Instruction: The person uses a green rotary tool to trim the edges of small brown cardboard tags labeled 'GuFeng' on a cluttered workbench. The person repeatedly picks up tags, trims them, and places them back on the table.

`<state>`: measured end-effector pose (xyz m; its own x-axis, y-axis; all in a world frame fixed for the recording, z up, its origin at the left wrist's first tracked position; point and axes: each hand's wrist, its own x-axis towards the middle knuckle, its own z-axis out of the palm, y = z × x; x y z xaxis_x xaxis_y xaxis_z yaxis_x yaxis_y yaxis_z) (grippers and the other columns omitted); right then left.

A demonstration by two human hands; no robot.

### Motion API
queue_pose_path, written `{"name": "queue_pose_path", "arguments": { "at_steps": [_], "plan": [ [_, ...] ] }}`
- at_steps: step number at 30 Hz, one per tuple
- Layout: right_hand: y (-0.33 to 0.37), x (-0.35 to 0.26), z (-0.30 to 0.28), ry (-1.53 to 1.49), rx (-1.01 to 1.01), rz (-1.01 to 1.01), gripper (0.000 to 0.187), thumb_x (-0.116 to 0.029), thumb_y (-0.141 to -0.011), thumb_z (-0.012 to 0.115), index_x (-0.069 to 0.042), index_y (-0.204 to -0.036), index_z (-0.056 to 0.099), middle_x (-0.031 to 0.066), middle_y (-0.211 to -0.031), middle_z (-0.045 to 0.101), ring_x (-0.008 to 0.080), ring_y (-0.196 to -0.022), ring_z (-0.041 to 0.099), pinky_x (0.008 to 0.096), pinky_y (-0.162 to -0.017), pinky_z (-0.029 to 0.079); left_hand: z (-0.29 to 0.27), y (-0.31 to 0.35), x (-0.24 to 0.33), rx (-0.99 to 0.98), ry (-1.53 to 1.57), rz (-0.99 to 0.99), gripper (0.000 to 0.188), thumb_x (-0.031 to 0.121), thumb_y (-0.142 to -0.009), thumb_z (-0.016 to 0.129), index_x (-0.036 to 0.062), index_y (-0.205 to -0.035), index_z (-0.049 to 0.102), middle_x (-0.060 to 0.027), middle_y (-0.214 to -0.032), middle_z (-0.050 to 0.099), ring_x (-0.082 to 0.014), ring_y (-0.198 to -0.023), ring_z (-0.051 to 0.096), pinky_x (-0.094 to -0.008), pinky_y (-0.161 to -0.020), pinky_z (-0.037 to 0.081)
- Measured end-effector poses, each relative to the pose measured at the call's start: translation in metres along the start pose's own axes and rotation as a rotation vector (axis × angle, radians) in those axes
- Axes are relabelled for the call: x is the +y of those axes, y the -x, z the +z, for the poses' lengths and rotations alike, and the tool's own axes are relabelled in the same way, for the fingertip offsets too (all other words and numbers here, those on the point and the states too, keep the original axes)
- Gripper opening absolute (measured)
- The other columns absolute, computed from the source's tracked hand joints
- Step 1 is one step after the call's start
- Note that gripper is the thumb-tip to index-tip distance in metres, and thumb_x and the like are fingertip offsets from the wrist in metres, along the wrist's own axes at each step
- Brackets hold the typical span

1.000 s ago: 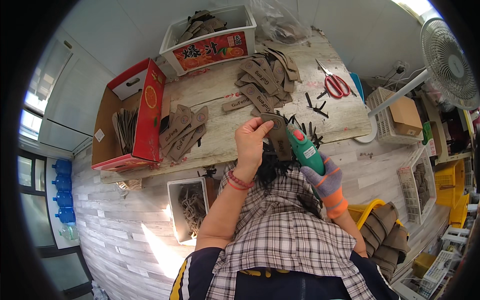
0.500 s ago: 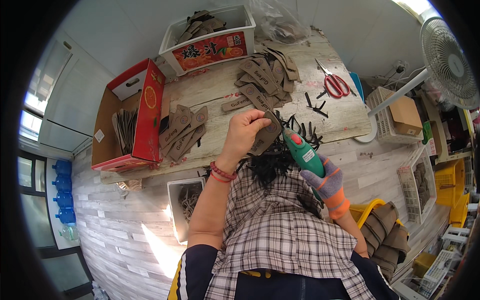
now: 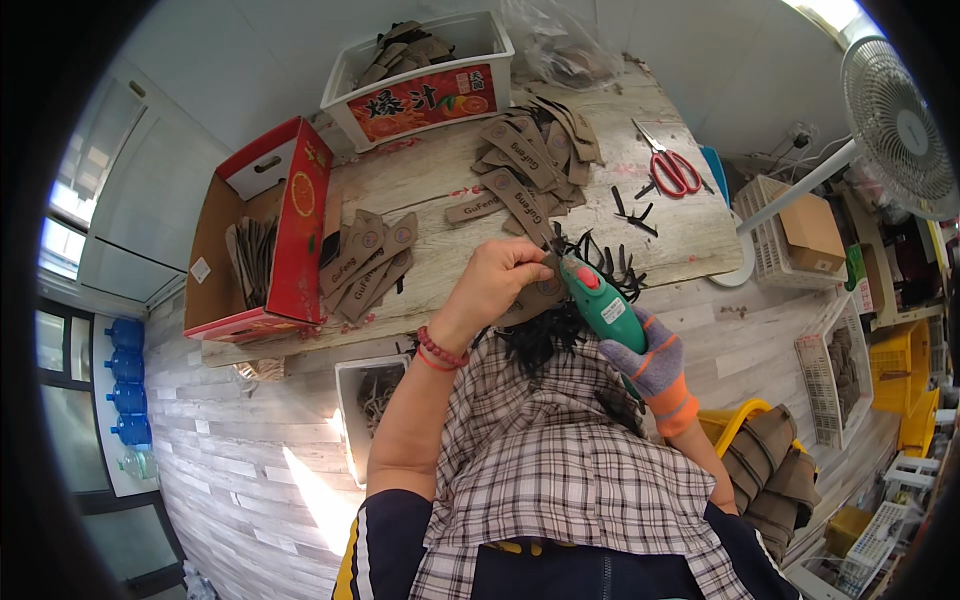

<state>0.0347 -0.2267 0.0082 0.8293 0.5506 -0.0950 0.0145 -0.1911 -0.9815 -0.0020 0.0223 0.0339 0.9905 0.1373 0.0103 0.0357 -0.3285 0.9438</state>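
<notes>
At frame centre the left hand has dropped to pinch a brown tag against the bench, meeting the green tool clamped in the gloved right hand.

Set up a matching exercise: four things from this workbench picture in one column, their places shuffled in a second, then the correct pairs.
1. red-handled scissors
2. green handheld power tool
3. open red cardboard box
4. white plastic crate

a. far edge of the wooden table
b. in the gloved right hand
c. table's left end
d. table's right part, lying flat

Pairs: 1-d, 2-b, 3-c, 4-a
</notes>
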Motion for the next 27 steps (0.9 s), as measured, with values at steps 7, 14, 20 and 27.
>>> {"name": "queue_pose_path", "arguments": {
  "at_steps": [7,14,20,27],
  "plan": [
    [0.001,0.003,-0.002,0.004,0.04,0.015,0.052,-0.019,-0.075,0.077,0.002,-0.116,0.056,0.0064,-0.09,0.066,0.0089,-0.078,0.059,0.0237,-0.069,0.05,-0.1,0.032,-0.027,0.424,0.113,-0.154,0.01,0.004,-0.082,0.062,-0.0024,-0.088,0.067,0.0007,-0.077,0.064,-0.0054,-0.067,0.057,-0.0188,-0.062,0.044],
    [-0.002,0.017,-0.002,-0.074,0.064,0.076,0.049,-0.018,-0.075,0.077,0.003,-0.115,0.056,0.0049,-0.088,0.065,0.0076,-0.074,0.057,0.0227,-0.066,0.048,-0.074,-0.041,-0.092,0.745,-1.138,-0.153,0.055,0.041,-0.08,0.066,0.0011,-0.117,0.056,-0.0174,-0.128,0.044,-0.0341,-0.126,0.032,-0.0494,-0.104,0.024],
    [0.002,0.015,-0.009,-0.025,0.095,0.125,0.048,-0.02,-0.076,0.076,0.003,-0.113,0.057,0.0038,-0.085,0.064,0.0069,-0.072,0.055,0.0224,-0.064,0.047,0.004,-0.118,-0.106,0.824,-0.863,-0.301,0.056,0.039,-0.078,0.069,-0.0017,-0.112,0.055,-0.02,-0.137,0.038,-0.0368,-0.136,0.019,-0.0537,-0.112,0.011],
    [-0.002,0.029,-0.006,0.054,0.133,0.069,0.049,-0.021,-0.075,0.077,0.002,-0.114,0.057,0.0057,-0.088,0.065,0.0089,-0.075,0.057,0.024,-0.067,0.048,0.018,-0.109,-0.093,0.888,-0.145,-0.067,0.024,0.011,-0.079,0.068,0.0008,-0.098,0.057,-0.0086,-0.097,0.062,-0.0231,-0.097,0.055,-0.0391,-0.091,0.038]
  ]
}}
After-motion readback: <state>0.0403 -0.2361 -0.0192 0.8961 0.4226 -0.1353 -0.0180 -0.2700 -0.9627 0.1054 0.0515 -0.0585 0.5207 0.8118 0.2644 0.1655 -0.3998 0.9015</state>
